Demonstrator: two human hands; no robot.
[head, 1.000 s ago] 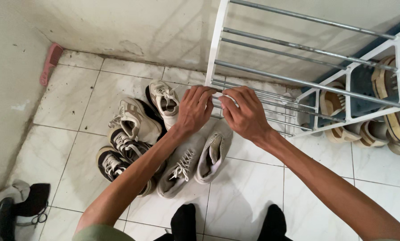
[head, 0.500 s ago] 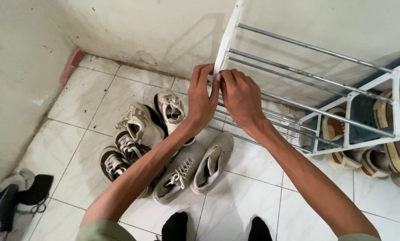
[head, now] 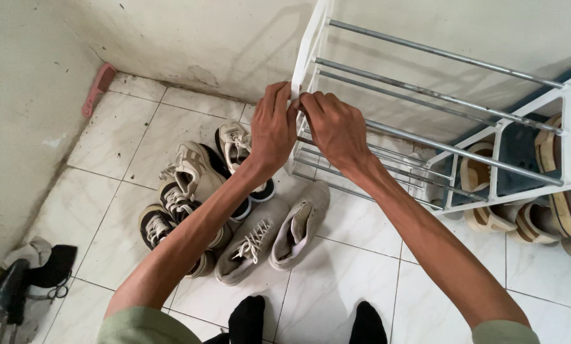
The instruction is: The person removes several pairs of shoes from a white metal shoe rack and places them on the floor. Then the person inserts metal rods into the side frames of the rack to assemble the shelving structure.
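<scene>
Head view — left hand (head: 274, 130), right hand (head: 333, 127) grasping white rack post (head: 306, 48); tiled floor (head: 355, 223), wall corner.

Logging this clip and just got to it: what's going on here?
A person standing in dark socks has both hands on the white corner post of a shoe rack with metal rails. The left hand and right hand meet on the post. Several sneakers lie on the tiled floor beside the rack, and sandals sit on its lower tiers.
</scene>
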